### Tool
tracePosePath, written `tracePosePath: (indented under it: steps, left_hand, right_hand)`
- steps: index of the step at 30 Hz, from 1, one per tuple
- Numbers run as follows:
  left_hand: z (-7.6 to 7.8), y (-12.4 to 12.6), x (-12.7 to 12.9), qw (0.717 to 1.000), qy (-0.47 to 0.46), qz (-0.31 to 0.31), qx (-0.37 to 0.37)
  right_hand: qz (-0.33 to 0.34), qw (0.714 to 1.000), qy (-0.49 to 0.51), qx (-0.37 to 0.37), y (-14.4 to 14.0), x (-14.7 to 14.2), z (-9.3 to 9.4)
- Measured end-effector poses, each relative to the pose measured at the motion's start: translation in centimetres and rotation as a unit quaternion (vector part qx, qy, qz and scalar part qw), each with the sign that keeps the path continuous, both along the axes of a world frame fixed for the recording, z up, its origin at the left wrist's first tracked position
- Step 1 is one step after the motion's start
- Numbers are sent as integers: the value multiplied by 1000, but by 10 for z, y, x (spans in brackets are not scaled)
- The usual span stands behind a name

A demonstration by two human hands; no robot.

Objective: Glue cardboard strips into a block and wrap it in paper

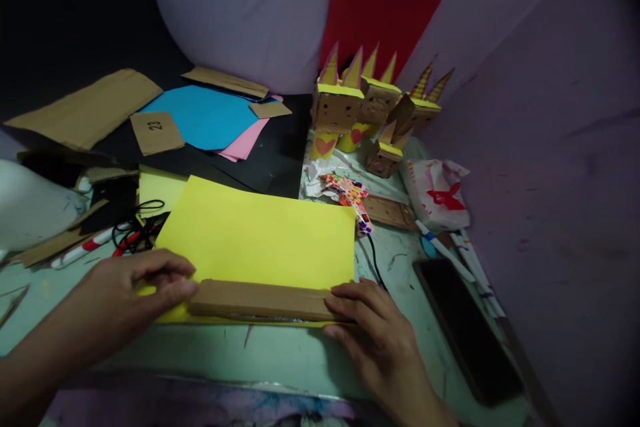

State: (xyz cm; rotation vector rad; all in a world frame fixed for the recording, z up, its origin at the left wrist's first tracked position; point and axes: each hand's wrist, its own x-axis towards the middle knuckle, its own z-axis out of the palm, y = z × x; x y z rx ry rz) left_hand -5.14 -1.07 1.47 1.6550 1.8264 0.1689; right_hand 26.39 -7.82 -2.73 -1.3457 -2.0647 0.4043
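A folded brown cardboard strip lies lengthwise along the near edge of a yellow sheet of paper. My left hand is closed at the strip's left end, its thumb tip touching that end and its fingers curled over the sheet. At the opposite end, my right hand grips the strip, fingers on top and thumb at the front edge. A thin shiny line shows under the strip's near side.
Cardboard figures with pointed horns stand at the back right. Nearby lie a flower-patterned glue gun with a black cord, a white packet and a phone. Blue paper, cardboard pieces and markers are at left.
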Motion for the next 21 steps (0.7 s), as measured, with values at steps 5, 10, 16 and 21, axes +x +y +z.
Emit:
tracePosePath:
  steps: [5,10,16,21]
  left_hand:
    - [-2,4,19,998,-23,-62,19]
    - [-12,7,27,965,-25,-258,45]
    - [-8,8,24,941,-45,-334,35]
    - [-11,8,22,939,-55,-337,22]
  right_hand:
    - [-9,1000,0,9,-3,0,-3]
    - [-16,1000,11,6,-7,-1,-4]
    - [-25,999,41,11,-12,-5,-7]
    - [-33,996,2,87,-20,-8,-13]
